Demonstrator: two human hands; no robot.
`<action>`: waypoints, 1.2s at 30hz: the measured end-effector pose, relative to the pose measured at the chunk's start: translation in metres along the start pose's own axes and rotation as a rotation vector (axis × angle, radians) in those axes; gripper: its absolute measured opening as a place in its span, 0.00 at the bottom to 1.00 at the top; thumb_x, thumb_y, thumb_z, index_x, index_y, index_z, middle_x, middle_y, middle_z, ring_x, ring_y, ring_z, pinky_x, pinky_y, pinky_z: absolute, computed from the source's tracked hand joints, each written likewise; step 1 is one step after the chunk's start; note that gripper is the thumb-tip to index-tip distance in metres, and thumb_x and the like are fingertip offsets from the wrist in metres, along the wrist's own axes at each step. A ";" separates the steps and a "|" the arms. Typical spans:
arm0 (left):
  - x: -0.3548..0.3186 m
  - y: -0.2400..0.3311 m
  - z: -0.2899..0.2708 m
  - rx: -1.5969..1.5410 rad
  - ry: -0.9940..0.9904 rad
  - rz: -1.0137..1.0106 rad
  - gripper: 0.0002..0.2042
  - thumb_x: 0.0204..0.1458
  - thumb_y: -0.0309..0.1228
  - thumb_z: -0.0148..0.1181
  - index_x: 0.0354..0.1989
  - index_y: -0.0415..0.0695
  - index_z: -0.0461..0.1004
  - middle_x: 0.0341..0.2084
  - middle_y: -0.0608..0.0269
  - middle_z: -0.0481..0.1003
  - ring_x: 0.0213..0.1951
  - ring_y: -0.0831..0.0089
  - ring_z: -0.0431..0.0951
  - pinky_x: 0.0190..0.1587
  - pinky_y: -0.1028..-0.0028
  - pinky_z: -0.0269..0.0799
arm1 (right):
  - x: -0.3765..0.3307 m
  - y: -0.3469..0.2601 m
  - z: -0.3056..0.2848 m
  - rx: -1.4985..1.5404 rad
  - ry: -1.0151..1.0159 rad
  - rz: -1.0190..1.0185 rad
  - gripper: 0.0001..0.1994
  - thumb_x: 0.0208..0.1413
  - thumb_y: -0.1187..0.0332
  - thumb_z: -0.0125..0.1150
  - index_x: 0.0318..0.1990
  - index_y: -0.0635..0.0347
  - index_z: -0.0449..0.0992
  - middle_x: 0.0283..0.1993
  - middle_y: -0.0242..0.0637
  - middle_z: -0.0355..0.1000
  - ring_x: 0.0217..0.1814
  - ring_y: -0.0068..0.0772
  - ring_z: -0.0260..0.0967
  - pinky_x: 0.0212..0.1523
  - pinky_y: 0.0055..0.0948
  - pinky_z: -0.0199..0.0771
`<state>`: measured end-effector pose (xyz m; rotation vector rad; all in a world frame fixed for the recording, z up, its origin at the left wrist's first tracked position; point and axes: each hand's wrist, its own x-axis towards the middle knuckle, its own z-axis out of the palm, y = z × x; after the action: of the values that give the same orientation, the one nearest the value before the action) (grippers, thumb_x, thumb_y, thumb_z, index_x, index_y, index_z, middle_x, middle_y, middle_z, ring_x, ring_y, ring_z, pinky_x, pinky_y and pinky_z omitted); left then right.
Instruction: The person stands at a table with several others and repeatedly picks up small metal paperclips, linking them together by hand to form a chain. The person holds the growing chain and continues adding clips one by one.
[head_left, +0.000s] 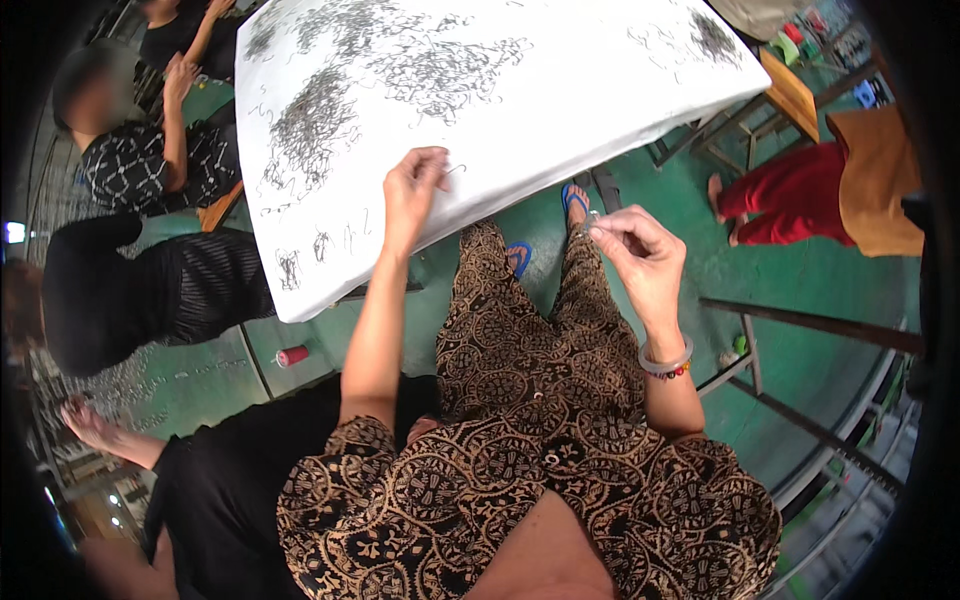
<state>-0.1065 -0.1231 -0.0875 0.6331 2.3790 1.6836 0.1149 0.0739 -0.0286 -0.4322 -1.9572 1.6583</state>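
Note:
My left hand (415,185) hovers at the near edge of the white table (560,130), its fingers curled and the thumb drawn in toward them. Beside its fingertips shows a single dark curved piece (458,170); whether it is held or lies on the table I cannot tell. Off the table to the right, my right hand (645,250) pinches thumb and forefinger together on something small and greyish (593,217), too small to name. Several loose piles of thin dark curved pieces (440,80) spread over the far and left parts of the table.
People sit along the left side, one in a black patterned shirt (125,165). Another person in red trousers (790,200) is at the right. A wooden stool (795,100) stands by the table's right corner. A red cup (292,356) is on the green floor (800,300).

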 end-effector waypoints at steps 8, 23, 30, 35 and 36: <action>-0.077 0.098 0.072 -0.344 -0.182 0.264 0.05 0.51 0.21 0.63 0.35 0.39 0.76 0.39 0.60 0.78 0.41 0.71 0.77 0.44 0.74 0.74 | -0.002 0.016 0.015 -0.008 0.092 -0.005 0.03 0.49 0.80 0.66 0.31 0.66 0.79 0.28 0.26 0.69 0.25 0.11 0.56 0.25 0.14 0.56; -0.066 0.103 0.065 -0.246 -0.160 0.296 0.05 0.54 0.19 0.59 0.39 0.38 0.73 0.37 0.54 0.78 0.42 0.71 0.78 0.48 0.73 0.73 | 0.074 0.034 0.021 -0.153 0.072 -0.127 0.10 0.54 0.78 0.61 0.44 0.65 0.79 0.32 0.37 0.75 0.31 0.22 0.68 0.33 0.18 0.66; -0.060 0.087 0.064 -0.169 -0.119 0.282 0.05 0.52 0.18 0.61 0.36 0.38 0.73 0.35 0.55 0.77 0.41 0.67 0.78 0.46 0.70 0.74 | 0.205 0.134 0.110 -0.567 -0.329 -0.493 0.16 0.50 0.80 0.57 0.49 0.67 0.74 0.42 0.49 0.73 0.47 0.50 0.68 0.47 0.38 0.71; -0.065 0.080 0.062 -0.094 -0.090 0.318 0.05 0.52 0.19 0.62 0.36 0.39 0.73 0.35 0.55 0.77 0.40 0.66 0.78 0.45 0.69 0.74 | 0.211 0.139 0.117 -0.521 -0.230 -0.394 0.18 0.52 0.80 0.55 0.52 0.68 0.73 0.42 0.56 0.74 0.43 0.53 0.72 0.47 0.38 0.73; -0.066 0.078 0.063 -0.093 -0.086 0.322 0.06 0.51 0.19 0.62 0.37 0.39 0.74 0.35 0.56 0.78 0.40 0.65 0.78 0.45 0.70 0.74 | 0.205 0.126 0.110 -0.451 -0.222 -0.223 0.19 0.53 0.80 0.56 0.54 0.67 0.72 0.39 0.51 0.76 0.37 0.41 0.75 0.42 0.31 0.74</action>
<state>-0.0050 -0.0754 -0.0447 1.0972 2.2168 1.8315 -0.1271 0.1245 -0.1236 -0.1846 -2.4523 1.1622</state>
